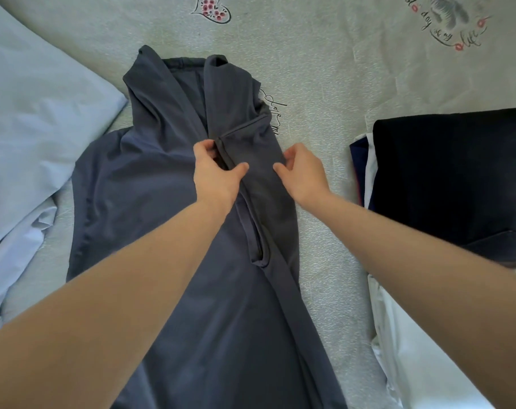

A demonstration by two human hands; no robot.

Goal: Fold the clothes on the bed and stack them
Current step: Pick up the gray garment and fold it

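A slate-blue shirt [150,202] lies lengthwise on the bed [324,98], collar end far from me, its right side folded in over the middle. My left hand [216,172] pinches the inner edge of that folded flap between thumb and fingers. At the flap's outer right edge, the curled fingertips of my right hand [304,172] grip the cloth. A stack of folded clothes [457,172], dark navy on top with white and blue layers under it, sits to the right.
A pale blue garment or sheet [35,128] is heaped along the left. White fabric [413,349] lies at the lower right beneath the dark stack. The grey bedsheet carries printed hearts and script at the far side.
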